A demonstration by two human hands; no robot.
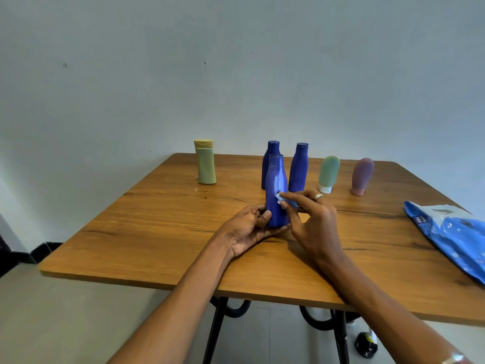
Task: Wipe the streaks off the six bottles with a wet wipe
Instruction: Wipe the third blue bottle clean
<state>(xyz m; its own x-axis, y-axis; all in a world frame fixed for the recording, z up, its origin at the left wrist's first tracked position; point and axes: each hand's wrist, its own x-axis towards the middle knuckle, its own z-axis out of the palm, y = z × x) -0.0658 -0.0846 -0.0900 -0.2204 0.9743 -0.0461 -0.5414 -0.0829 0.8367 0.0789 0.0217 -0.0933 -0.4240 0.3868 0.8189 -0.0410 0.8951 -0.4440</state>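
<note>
We count six bottles on the table point(147, 232): three blue, one yellow point(206, 162), one green point(328, 174), one purple point(362, 176). Our left hand point(249, 229) grips the nearest blue bottle point(276, 191) at its base; our right hand point(313, 222) pinches the wipe point(284, 202) against its side.

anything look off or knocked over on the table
Nothing knocked over or spilled. The green tube and purple tube stand cap-down, leaning slightly. A pale streak shows on the held blue bottle.

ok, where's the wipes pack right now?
Head view: the blue wipes pack lies flat at the table's right edge, nearer the camera than the purple tube.
</note>
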